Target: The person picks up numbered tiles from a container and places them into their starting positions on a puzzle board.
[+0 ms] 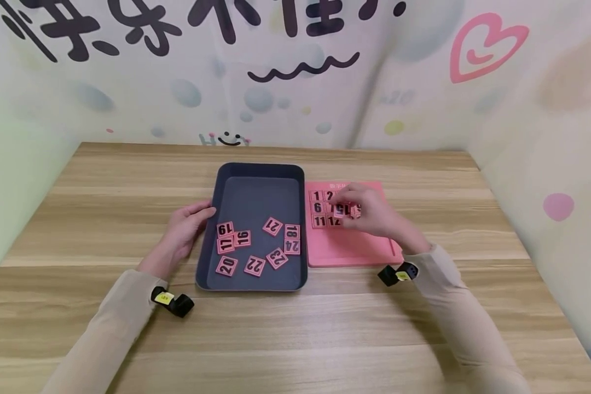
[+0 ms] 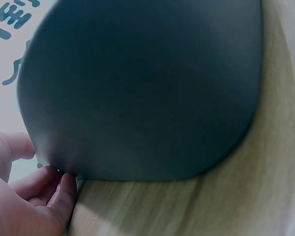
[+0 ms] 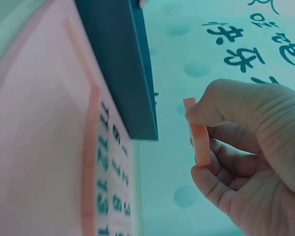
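My right hand point(image 1: 369, 210) pinches a pink number tile point(image 1: 343, 210) marked 15 between thumb and fingers. In the right wrist view the tile point(image 3: 200, 135) shows edge-on, held above the pink board point(image 1: 345, 249). Rows of tiles sit on the board, among them 1, 2, 6, 11 and 12; the hand covers part of them. At the left side of a dark tray point(image 1: 256, 191), my left hand point(image 1: 184, 227) holds the rim, thumb on top. The left wrist view shows the fingers point(image 2: 64, 194) against the tray's outer wall.
Several loose tiles lie in the near half of the tray, including tile 16 point(image 1: 243, 238), tile 20 point(image 1: 226, 266) and tile 22 point(image 1: 254, 266). Tray and board stand side by side on a wooden table point(image 1: 295, 339). A printed wall covering point(image 1: 295, 109) rises behind.
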Tool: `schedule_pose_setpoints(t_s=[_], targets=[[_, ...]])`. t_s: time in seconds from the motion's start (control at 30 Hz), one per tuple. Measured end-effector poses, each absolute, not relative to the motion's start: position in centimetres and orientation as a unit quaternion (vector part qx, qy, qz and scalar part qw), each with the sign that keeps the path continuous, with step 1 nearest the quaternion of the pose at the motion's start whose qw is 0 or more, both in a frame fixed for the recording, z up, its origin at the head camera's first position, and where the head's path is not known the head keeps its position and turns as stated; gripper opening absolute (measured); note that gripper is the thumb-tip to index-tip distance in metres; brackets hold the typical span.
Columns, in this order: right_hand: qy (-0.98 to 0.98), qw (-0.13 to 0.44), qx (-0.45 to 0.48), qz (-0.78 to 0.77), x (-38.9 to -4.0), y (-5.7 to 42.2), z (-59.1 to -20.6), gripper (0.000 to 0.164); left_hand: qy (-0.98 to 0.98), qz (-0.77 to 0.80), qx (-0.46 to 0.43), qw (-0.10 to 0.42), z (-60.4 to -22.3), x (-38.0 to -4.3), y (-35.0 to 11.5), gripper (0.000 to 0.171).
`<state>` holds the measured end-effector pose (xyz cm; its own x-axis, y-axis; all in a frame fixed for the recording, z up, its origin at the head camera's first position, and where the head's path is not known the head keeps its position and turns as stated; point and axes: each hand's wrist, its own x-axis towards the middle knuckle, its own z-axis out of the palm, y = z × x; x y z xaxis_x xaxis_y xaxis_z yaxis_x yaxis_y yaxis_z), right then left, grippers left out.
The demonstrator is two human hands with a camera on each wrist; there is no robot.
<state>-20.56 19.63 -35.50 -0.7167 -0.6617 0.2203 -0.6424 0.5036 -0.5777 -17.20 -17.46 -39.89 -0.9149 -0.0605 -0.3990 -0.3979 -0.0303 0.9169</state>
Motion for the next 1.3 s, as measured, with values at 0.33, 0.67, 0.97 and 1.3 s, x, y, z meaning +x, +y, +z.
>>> schedule_pose_setpoints(t_s=[0.33,0.67,0.97,1.3], targets=[[0.883,0.027,-0.355,-0.307,-19.1,23.2,-37.1,0.039,0.684,0.698,-0.176,0.117,-40.0,-17.0,-17.6,0.055],[0.896,0.063,-0.318,-0.303,-18.3,25.1,-39.4,0.037,0.68,0.703,-0.179,0.109,-40.1,-17.0,-17.6,0.054],[0.906,0.07,-0.306,-0.283,-17.9,25.3,-40.1,0.033,0.675,0.707,-0.177,0.112,-40.0,-17.1,-17.4,0.054],[0.923,0.059,-0.272,-0.267,-17.7,25.2,-40.0,0.028,0.675,0.71,-0.168,0.111,-40.1,-17.1,-17.5,0.052]])
